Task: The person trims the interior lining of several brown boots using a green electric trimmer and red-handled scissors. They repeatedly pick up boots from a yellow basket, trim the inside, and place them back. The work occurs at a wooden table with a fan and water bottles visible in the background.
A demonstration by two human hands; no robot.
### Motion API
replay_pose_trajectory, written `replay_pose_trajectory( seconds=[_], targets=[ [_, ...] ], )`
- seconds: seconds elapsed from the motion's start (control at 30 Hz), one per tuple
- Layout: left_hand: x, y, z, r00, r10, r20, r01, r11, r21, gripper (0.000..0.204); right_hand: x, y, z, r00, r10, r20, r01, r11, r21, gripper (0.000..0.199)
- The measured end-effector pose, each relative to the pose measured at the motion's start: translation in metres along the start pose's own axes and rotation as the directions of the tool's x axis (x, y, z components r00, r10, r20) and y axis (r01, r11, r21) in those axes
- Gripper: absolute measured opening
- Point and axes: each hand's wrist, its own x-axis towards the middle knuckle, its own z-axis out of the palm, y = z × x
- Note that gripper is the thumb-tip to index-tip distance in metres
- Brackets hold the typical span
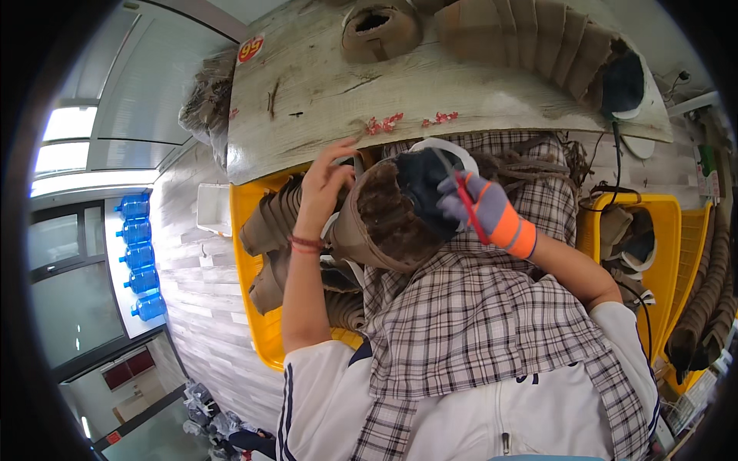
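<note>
Two hands close on one piece of work: the bare left hand has its fingers curled over the upper rim of a brown fleecy boot upper, thumb and forefinger pinching the edge, while the right hand, in a grey and orange work glove, grips a thin red-handled tool whose tip rests against the dark patch at the boot's mouth. The boot sits in the lap, on a checked apron, directly between both sets of fingers and touching them. Judging by the layout, the job looks well into a long run rather than near its end (this is a guess from the piles alone): a row of similar brown pieces lies stacked along the far side of the pale wooden table, more fill the yellow crate by the left elbow, and others sit in the yellow bins to the right. The piece in hand appears only partly worked, with the tool at its opening. Blue water bottles stand in a rack well off to the left.
</note>
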Motion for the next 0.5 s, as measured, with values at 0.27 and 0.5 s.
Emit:
replay_pose_trajectory(
  seconds=[0.27,0.5],
  targets=[
    [-0.131,-0.085,0.005,0.793,-0.593,-0.138,0.282,0.558,-0.78,0.024,-0.005,0.008,-0.005,0.991,0.124,0.05,-0.078,0.84,-0.537,0.048],
    [-0.125,-0.114,0.007,0.873,-0.468,-0.136,0.229,0.641,-0.733,0.038,0.018,-0.019,-0.014,0.913,-0.323,0.251,0.386,0.475,-0.791,0.029]
  ],
)
